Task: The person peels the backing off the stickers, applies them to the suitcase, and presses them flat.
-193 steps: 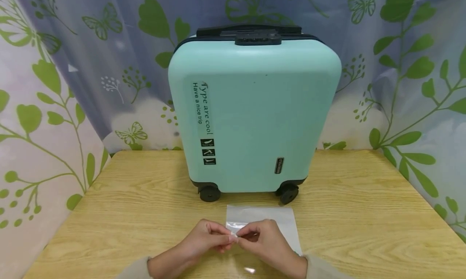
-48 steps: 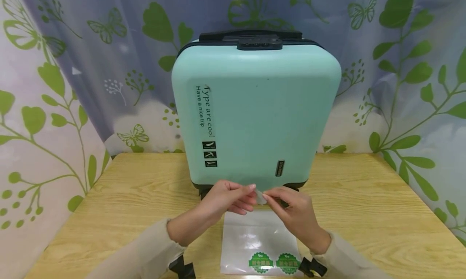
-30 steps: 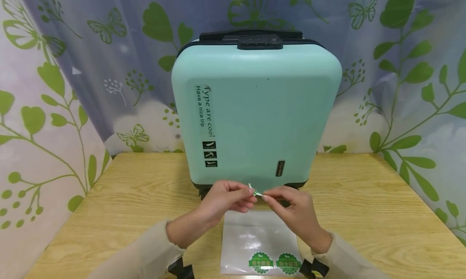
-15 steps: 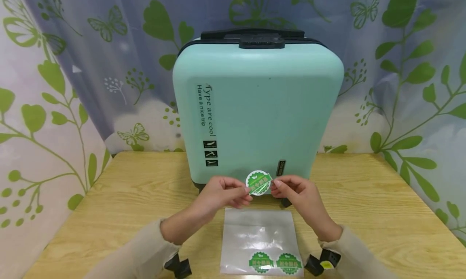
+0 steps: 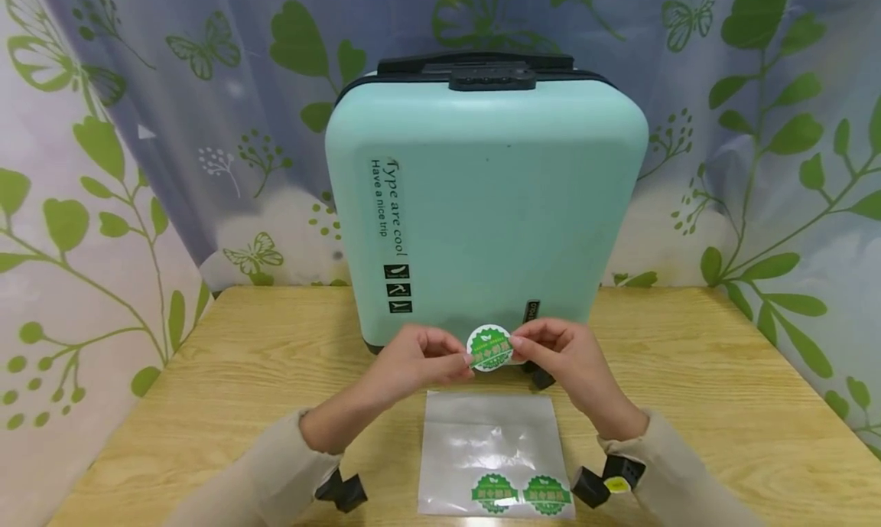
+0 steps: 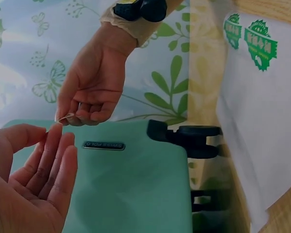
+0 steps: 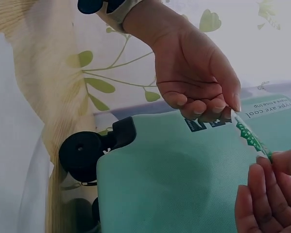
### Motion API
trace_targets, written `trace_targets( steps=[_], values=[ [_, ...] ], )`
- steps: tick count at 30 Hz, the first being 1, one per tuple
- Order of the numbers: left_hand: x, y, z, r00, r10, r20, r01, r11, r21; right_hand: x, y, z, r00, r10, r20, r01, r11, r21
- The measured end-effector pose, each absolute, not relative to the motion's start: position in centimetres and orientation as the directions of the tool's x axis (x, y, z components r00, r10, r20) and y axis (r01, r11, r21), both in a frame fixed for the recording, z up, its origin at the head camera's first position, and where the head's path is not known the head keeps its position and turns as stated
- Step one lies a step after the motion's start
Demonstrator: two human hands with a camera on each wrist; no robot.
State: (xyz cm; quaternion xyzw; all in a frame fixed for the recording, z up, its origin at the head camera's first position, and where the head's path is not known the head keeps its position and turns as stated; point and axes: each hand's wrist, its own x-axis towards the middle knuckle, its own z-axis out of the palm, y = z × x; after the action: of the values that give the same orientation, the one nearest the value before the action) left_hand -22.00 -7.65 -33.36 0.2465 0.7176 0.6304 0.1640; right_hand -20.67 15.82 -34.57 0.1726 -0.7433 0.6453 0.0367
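Between my two hands is a round green and white sticker (image 5: 489,345), its printed face toward the head camera. My left hand (image 5: 427,359) pinches its left edge between thumb and finger. The right edge is pinched by my right hand (image 5: 567,359). In the right wrist view the sticker (image 7: 252,137) appears nearly edge-on, with the left fingertips at one end and the right at the other. Just behind it stands a mint-green suitcase (image 5: 482,229), upright, its lower front partly hidden by the hands. A white sticker sheet (image 5: 482,435) with two green stickers lies on the table below.
The wooden table (image 5: 227,405) carries the suitcase on black wheels (image 5: 540,375). A patterned curtain (image 5: 289,129) hangs close behind. Black wrist cameras (image 5: 342,490) sit on both sleeves, near the sheet's sides.
Earlier both hands worked at a small folded piece low over the sheet. They rose toward the suitcase, and the sticker turned from edge-on to face the head camera, its folded strip now flattened out.
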Motion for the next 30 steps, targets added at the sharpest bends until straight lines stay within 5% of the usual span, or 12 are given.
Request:
trace_targets(
  steps=[11,30],
  values=[
    [-22.3,-7.4,-32.7,-0.896,0.403,0.187,0.283,0.194,0.939,-20.7,15.4,-33.9,-0.924,-0.147,0.352,-0.372,0.136,-0.918],
    [-22.9,-6.4,-31.0,-0.895,0.151,0.419,0.434,0.081,0.897,-21.5,14.0,-31.2,-0.889,-0.028,0.457,-0.456,0.135,-0.88]
  ],
)
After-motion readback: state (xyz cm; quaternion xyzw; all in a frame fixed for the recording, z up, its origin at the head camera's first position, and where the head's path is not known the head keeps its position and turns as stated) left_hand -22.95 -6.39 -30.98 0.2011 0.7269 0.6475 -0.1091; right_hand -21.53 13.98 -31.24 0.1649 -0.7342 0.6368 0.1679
